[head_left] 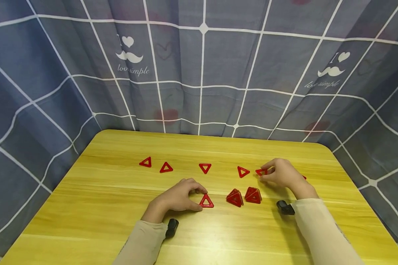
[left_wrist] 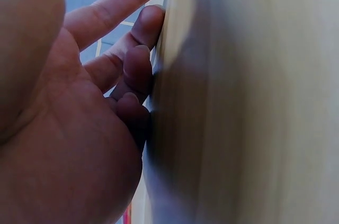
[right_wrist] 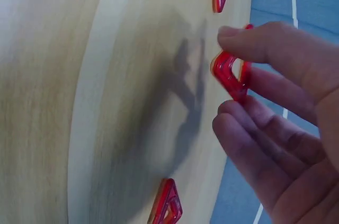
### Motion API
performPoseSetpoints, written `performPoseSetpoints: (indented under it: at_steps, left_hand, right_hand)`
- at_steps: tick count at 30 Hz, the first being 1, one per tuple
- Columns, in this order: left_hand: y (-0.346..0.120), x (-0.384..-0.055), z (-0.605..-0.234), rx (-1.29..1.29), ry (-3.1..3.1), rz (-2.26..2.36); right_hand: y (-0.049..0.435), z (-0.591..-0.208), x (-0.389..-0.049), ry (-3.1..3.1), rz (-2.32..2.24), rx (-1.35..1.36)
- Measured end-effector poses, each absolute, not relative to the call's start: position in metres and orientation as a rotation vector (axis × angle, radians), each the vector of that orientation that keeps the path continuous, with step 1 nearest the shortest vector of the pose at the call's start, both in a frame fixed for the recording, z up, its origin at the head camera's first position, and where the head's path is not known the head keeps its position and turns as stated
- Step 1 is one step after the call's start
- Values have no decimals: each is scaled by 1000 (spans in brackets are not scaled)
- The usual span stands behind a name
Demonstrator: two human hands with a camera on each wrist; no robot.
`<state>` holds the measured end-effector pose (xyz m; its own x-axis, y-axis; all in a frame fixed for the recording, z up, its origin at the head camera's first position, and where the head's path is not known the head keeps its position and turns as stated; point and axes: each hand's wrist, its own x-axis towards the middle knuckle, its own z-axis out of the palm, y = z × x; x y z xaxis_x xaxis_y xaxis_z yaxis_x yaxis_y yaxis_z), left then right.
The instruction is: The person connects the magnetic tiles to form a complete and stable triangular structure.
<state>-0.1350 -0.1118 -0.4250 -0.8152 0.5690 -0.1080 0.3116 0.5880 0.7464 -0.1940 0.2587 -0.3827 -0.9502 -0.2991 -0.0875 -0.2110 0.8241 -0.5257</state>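
Note:
My left hand [head_left: 179, 195] rests low on the wooden table, thumb and index finger pinching a red triangular frame tile [head_left: 207, 206] at its lower left corner and apex. In the left wrist view the index fingertip meets a bit of red, and the other fingers curl beside the tabletop. Farther back at the right, my right hand [head_left: 282, 173] holds another red triangular tile [right_wrist: 226, 73] between thumb and fingers. It is tilted above the table in the right wrist view. Two red triangular stacks [head_left: 234, 198] [head_left: 253, 195] sit between the hands, nearer the front.
Several single red triangle tiles form a loose row across the back, among them a far left tile [head_left: 150, 162], a middle tile [head_left: 205, 164] and one [head_left: 239, 172] left of my right hand. Another red piece [head_left: 304, 177] is mostly hidden behind that hand. A checked curtain [head_left: 185, 103] hangs behind the table.

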Motion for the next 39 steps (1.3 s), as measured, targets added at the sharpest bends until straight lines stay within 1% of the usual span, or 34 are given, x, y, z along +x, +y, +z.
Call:
performPoseSetpoints:
  at_steps: [10,16,28,39]
  left_hand:
    - [-112,-135,-428,719,2489,1078]
    - [-112,-135,-430,715,2492,1073]
    - [-112,-135,-429,711,2499,1069]
    - [-112,-137,-428,725,2502,1069]
  right_hand:
    - [255,-384,-184,2863,-1010,-374]
    - [245,-385,-174,2851,-1208,-447]
    - [198,-380,-149,2659,-1390,-533]
    - [147,-389,-130,2524,-1374,-669]
